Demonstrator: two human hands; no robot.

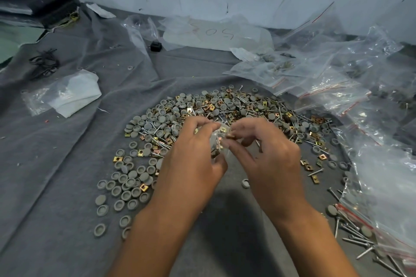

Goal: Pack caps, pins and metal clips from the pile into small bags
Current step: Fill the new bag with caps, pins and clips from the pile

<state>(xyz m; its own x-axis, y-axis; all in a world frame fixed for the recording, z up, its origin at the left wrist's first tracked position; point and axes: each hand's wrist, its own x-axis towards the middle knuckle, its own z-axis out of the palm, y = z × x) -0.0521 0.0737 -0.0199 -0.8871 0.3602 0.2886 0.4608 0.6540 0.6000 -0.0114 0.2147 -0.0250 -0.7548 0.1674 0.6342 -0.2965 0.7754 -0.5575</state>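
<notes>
A pile [227, 105] of grey round caps, long metal pins and gold square clips lies spread on a grey cloth [56, 164]. Above its near side my left hand [191, 159] grips a small clear bag [219, 139] with pins and clips inside. My right hand [267, 153] pinches a gold clip [230, 136] at the bag's mouth. Loose grey caps [126, 189] lie scattered to the left of my left wrist. Part of the bag is hidden behind my fingers.
Many clear zip bags with red strips [337, 87] are heaped at the right, some filled. Loose pins [358, 238] lie at the lower right. A folded white cloth in plastic [74, 94] sits left, black wire ties [45, 63] beyond it, a wall behind.
</notes>
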